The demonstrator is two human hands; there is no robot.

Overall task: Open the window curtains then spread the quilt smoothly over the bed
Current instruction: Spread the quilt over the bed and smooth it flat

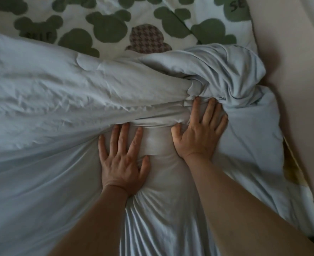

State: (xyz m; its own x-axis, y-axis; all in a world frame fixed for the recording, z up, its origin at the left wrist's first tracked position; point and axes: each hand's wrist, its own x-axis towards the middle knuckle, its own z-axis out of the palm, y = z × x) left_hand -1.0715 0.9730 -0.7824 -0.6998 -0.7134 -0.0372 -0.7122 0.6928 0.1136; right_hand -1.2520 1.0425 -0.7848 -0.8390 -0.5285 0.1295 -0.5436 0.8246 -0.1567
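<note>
A pale blue quilt [41, 100] lies crumpled across the bed, with a twisted bunch at its right end near the wall. My left hand [123, 161] lies flat on the quilt, fingers spread, pressing into the fabric. A little farther up and to the right, my right hand [200, 132] also rests flat with fingers apart, its fingertips at the foot of the twisted bunch. Neither hand grips the cloth. Folds radiate from under my left wrist. No window or curtains are in view.
Beyond the quilt, a white sheet with green bear shapes [104, 28] covers the far part of the bed. A pinkish wall [290, 71] runs along the right side. A yellowish patterned patch [290, 170] shows at the bed's right edge.
</note>
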